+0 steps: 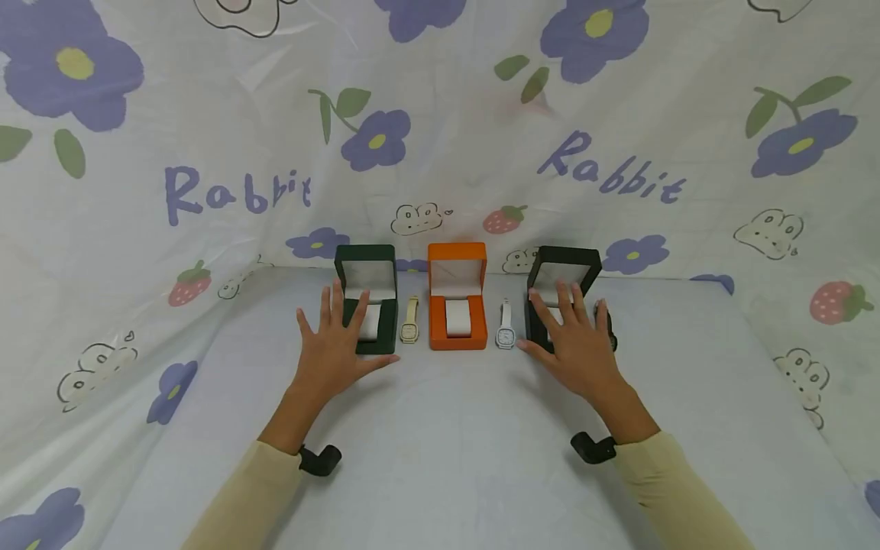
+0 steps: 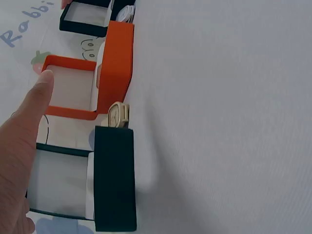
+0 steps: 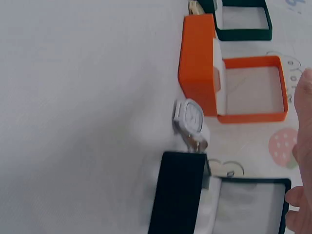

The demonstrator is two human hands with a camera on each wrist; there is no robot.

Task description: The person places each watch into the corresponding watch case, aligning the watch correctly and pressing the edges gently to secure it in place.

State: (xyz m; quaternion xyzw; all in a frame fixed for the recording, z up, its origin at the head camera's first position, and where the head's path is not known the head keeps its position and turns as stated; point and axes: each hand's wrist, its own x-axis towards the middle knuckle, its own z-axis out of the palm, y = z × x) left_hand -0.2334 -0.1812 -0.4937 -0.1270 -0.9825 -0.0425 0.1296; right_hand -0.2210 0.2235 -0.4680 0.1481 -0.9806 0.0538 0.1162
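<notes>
My left hand (image 1: 328,353) is spread with straight fingers, overlapping the front left of an opened green watch box (image 1: 389,328) in the head view. My right hand (image 1: 580,353), also spread and holding nothing, covers much of an opened black watch box (image 1: 567,256). Between these two stands an opened orange watch box (image 1: 457,338) with a white cushion (image 1: 458,317) inside. A gold watch (image 1: 409,330) lies between the green and orange boxes. To the right of the orange one is a silver watch (image 1: 506,336). Behind my right fingers, a dark watch (image 1: 614,341) is partly hidden.
The boxes stand in a row at the back of a white tabletop (image 1: 454,451), lids raised toward a printed cloth backdrop (image 1: 454,153). Each wrist wears a black camera mount, one on the left (image 1: 321,461) and one on the right (image 1: 593,448).
</notes>
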